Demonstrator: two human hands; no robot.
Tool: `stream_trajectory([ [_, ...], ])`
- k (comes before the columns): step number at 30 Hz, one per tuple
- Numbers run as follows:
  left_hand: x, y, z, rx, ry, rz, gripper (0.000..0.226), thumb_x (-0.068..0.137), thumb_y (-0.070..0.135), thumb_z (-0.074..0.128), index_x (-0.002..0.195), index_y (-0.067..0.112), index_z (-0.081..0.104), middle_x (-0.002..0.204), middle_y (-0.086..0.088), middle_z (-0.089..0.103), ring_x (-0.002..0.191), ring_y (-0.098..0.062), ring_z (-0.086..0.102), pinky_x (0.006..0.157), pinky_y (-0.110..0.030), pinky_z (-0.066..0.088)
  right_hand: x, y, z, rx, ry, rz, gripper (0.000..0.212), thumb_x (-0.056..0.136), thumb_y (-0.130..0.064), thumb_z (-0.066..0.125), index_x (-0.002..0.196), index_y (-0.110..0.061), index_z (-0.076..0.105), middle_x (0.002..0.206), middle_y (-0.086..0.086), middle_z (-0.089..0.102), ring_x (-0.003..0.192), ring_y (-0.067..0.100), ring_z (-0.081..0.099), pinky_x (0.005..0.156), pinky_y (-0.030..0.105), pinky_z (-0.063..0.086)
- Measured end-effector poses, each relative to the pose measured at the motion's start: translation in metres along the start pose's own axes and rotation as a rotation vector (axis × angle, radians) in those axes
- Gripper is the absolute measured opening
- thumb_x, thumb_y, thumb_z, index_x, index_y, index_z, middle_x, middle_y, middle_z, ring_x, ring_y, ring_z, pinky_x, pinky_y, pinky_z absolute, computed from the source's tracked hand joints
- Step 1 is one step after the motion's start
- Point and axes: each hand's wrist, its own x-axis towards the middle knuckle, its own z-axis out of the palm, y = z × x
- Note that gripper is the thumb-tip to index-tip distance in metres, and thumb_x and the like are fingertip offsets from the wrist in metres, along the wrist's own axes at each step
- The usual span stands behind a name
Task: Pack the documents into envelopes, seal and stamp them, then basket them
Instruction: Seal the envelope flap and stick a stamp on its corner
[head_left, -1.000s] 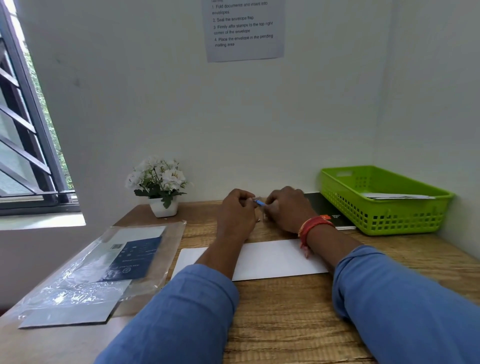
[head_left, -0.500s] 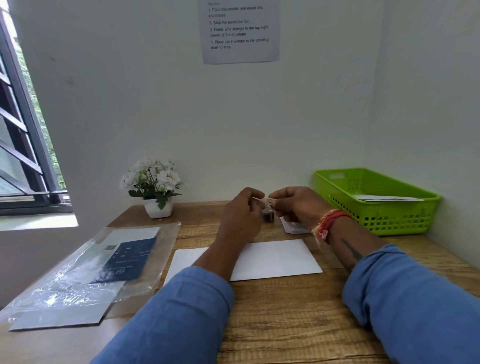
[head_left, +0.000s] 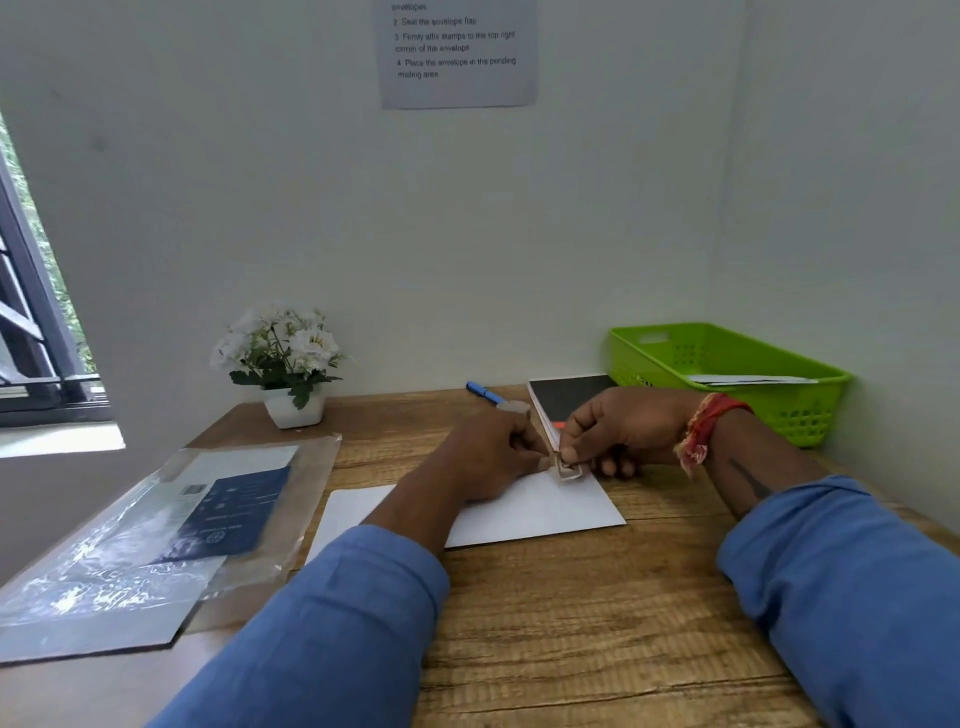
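My left hand (head_left: 491, 457) rests curled on the flat white paper envelope (head_left: 540, 506), which lies on the wooden desk (head_left: 597, 623), steadying it; whether that grip pinches anything I cannot tell. My right hand (head_left: 618, 434) pinches a small pale stamp (head_left: 567, 470) at the envelope's top right corner. I judge the stamp should go down square, then be rubbed flat. The green plastic basket (head_left: 779, 410) waits to the right.

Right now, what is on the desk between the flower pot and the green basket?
In the head view, a blue pen and a black notebook lie between the flower pot and the green basket.
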Motion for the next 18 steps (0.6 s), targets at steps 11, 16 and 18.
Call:
stream_trajectory([
  [11,-0.0016,0.0009,0.0018,0.027,0.028,0.023,0.008,0.089,0.031,0.075,0.094,0.025,0.076,0.095,0.011,0.073,0.091,-0.006,0.064,0.086,-0.03,0.054,0.0002,0.0013,0.0052,-0.036,0.068,0.006,0.003,0.086,-0.009,0.075,0.084,-0.011,0.073,0.07,0.004,0.065,0.057,0.011,0.055,0.046,0.022,0.045],
  [16,-0.0017,0.0009,0.0027,0.031,0.034,0.016,0.008,0.09,0.03,0.074,0.096,0.025,0.075,0.096,0.01,0.073,0.091,-0.006,0.063,0.083,-0.027,0.052,0.0005,-0.0007,0.0067,-0.135,0.078,0.001,0.003,0.085,-0.013,0.077,0.084,-0.015,0.076,0.069,0.001,0.065,0.057,0.009,0.054,0.048,0.022,0.046],
  [18,-0.0015,0.0008,0.0029,0.04,0.034,0.012,0.008,0.09,0.031,0.073,0.096,0.025,0.075,0.097,0.01,0.072,0.091,-0.006,0.061,0.079,-0.023,0.048,0.0016,-0.0015,0.0078,-0.162,0.084,0.001,0.006,0.085,-0.013,0.077,0.082,-0.018,0.076,0.067,-0.002,0.066,0.056,0.009,0.054,0.049,0.022,0.045],
])
